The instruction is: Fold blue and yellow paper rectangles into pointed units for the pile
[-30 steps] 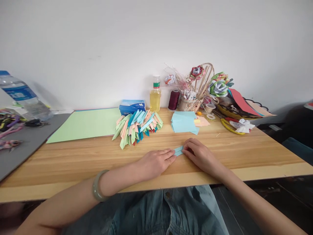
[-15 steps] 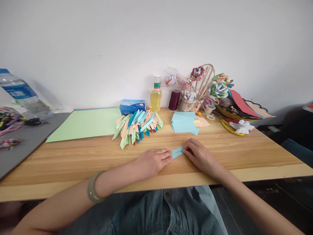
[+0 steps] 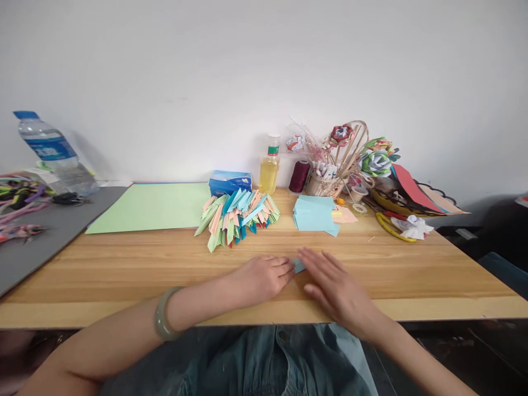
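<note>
Paper strip (image 3: 298,266): light blue. Paper stack (image 3: 314,214): same light blue. Folded pieces (image 3: 231,217): light green, peach, light blue and deeper blue, mixed, traces of red. Large sheet (image 3: 152,206): pale green. Counter (image 3: 144,263): tan, streaked wood grain, paler band along front edge. Mat (image 3: 49,242): grey. Tissue pack (image 3: 230,182): blue and white. Thread spool (image 3: 299,176): dark maroon. Small bottle (image 3: 268,175): yellow contents, green and red neck label, whitish cap. Water bottle (image 3: 53,149): clear, blue cap, blue label. Bangle (image 3: 162,318): grey-green. Garment (image 3: 247,360): dusky blue. Wall (image 3: 206,71): off-white.

I see soft, even light; faint shadow on wall (image 3: 206,82) beside water bottle (image 3: 53,149); right hand (image 3: 336,283) blurred; right edge dim.
</note>
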The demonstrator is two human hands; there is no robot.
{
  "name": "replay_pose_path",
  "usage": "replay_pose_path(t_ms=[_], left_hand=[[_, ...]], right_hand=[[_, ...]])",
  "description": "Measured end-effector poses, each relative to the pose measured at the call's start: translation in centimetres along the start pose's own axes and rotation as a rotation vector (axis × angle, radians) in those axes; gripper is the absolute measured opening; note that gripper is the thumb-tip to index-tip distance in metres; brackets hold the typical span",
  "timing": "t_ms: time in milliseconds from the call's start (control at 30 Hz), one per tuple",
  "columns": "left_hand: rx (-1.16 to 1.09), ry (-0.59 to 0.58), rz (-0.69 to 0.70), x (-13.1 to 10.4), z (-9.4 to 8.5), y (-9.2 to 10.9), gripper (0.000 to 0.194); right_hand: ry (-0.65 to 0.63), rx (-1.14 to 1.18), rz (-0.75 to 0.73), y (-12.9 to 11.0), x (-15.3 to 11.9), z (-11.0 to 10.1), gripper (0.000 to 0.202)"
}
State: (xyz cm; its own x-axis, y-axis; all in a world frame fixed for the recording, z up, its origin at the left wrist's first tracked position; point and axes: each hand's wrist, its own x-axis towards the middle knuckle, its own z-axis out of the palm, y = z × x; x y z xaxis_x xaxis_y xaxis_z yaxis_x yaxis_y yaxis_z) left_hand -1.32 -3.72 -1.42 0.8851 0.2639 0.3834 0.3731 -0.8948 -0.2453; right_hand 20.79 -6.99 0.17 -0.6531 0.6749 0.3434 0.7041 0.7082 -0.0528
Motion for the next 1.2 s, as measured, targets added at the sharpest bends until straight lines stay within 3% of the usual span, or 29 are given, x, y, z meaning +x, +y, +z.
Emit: replay_pose_path(t_ms=[100,200,400,667,833,967,1200], left_hand=[[0.007,-0.030,-0.009,0.0,-0.1,0.1,0.026],[-0.010,-0.071,-0.016,-0.1,-0.2,0.1,0.028],[-0.115,-0.108,-0.025,0.0,-1.1,-0.3,0.026],[-0.082,-0.236,-0.071,0.2,-3.0,0.0,0.022],[-0.158,-0.250,-0.063,-0.1,-3.5,-0.4,0.023],[-0.264,-0.215,-0.085,-0.3,-3.0,-1.2,0.027],[-0.242,-0.014,-0.119,0.1,-2.2,-1.5,0.031]], right_hand=[[-0.175,0.022,-0.073,-1.0,-0.3,-0.2,0.064],[-0.230,-0.027,-0.004,0.1,-0.8,-0.4,0.062],[-0.232,-0.029,0.060,2.7,-1.8,-0.9,0.058],[-0.256,0.007,0.069,2.4,-1.9,-0.9,0.064],[-0.231,0.018,0.079,2.5,-2.1,-0.6,0.065],[-0.224,0.037,0.080,2.5,-2.2,-0.6,0.066],[-0.234,0.035,0.074,2.6,-2.2,-0.6,0.067]])
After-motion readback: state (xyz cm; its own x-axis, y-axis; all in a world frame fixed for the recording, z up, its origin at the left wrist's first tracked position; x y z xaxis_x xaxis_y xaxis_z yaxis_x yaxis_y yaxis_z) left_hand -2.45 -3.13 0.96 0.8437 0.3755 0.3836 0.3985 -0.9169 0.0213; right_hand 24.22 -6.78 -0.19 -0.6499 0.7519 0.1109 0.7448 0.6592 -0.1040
